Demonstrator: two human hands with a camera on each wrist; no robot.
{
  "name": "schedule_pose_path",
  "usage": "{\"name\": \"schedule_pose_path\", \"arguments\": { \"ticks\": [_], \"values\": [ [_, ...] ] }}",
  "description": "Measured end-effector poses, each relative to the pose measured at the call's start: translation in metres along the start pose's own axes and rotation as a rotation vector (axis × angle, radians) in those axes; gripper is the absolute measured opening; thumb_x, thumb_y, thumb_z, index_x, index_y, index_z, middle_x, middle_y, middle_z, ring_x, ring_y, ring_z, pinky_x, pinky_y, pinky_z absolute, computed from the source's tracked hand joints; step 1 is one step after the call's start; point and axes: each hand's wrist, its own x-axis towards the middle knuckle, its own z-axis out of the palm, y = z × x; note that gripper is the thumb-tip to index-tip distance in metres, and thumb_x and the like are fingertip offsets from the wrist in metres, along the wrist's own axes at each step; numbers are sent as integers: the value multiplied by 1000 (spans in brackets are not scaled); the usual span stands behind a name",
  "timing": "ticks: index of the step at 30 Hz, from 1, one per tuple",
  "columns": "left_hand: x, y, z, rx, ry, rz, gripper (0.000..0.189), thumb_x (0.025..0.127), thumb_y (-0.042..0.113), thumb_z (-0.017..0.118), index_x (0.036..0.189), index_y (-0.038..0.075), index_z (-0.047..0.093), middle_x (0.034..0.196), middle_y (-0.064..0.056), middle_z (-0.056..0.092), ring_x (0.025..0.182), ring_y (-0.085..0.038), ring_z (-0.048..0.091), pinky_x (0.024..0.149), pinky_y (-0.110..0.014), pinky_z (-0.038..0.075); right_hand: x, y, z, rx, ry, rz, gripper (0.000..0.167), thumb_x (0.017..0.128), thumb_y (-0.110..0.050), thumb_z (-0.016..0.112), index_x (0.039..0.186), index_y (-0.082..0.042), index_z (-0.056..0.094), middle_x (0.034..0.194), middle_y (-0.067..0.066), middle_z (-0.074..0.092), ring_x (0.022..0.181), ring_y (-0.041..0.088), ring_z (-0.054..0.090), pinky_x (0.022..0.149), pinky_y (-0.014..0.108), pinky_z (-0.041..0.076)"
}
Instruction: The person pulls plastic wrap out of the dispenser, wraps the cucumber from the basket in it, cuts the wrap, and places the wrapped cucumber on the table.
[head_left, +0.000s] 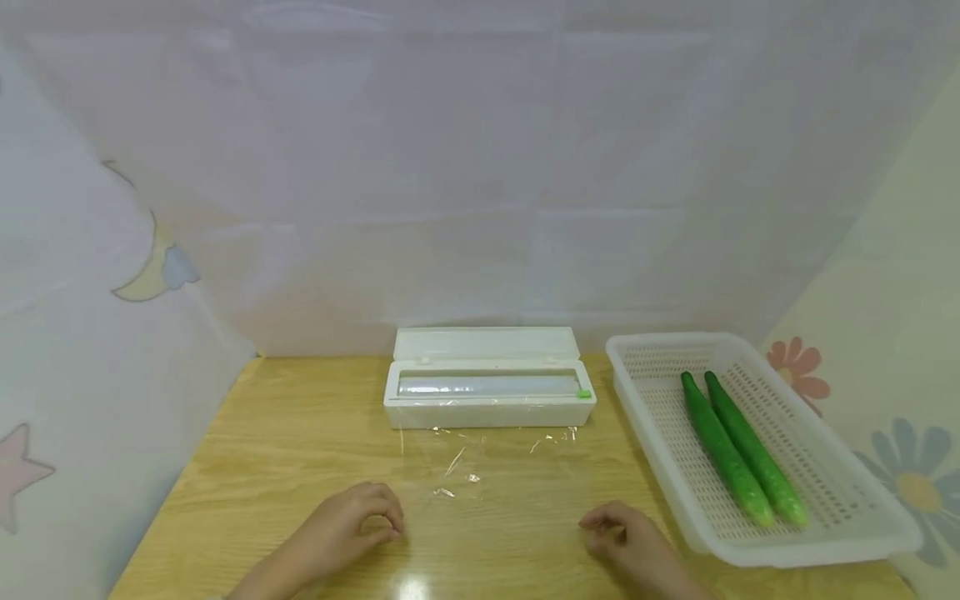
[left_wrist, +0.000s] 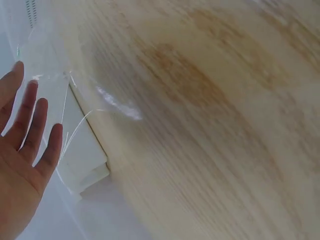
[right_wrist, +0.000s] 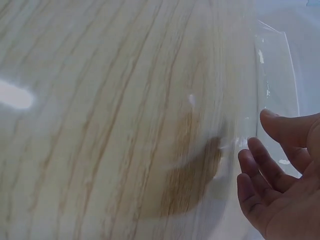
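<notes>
A white cling film dispenser (head_left: 491, 414) stands at the back of the table, its lid raised, a roll (head_left: 487, 386) inside. Clear cling film (head_left: 472, 479) stretches from its front toward me over the wood, with creases that catch the light. By the film's left edge is my left hand (head_left: 348, 527); the left wrist view shows its fingers (left_wrist: 35, 122) straight and spread. My right hand (head_left: 633, 546) is by the opposite edge. Its thumb (right_wrist: 285, 129) stands apart from the loosely bent fingers in the right wrist view. Neither hand grips anything.
To the right a white perforated basket (head_left: 652, 442) holds two cucumbers (head_left: 723, 450) side by side. A green slider (head_left: 583, 393) sits at the dispenser's right end. Pale cloth (head_left: 480, 167) hangs behind the wooden table (head_left: 247, 467), with patterned cloth on both sides.
</notes>
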Motion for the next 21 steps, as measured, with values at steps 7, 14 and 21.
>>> {"name": "schedule_pose_path", "arguments": {
  "ticks": [7, 14, 21],
  "values": [
    [-1, -5, 4, -2, -60, -29, 8, 88, 23, 76, 90, 29, 71, 88, 23, 63, 81, 3, 57, 68, -23, 52, -1, 12, 3, -32, -50, -102, 20, 85, -12, 77, 103, -10, 69, 98, 2, 68, 91, 6, 59, 76, 27, 50],
    [-4, -2, 6, -17, -113, -78, 14, 87, 18, 77, 101, 20, 73, 87, 26, 61, 79, 5, 57, 68, -23, 51, -1, 25, 6, -75, -42, -358, 33, 75, -6, 83, 104, -11, 67, 104, 5, 66, 102, 7, 59, 88, 21, 49],
    [-13, -5, 5, -24, -137, -42, 6, 88, 26, 76, 94, 25, 74, 100, 20, 64, 90, 0, 61, 75, -28, 54, -2, 21, 4, -62, -46, -381, 32, 78, -6, 81, 106, -10, 66, 104, 4, 66, 101, 8, 60, 84, 25, 50]
  ]
}}
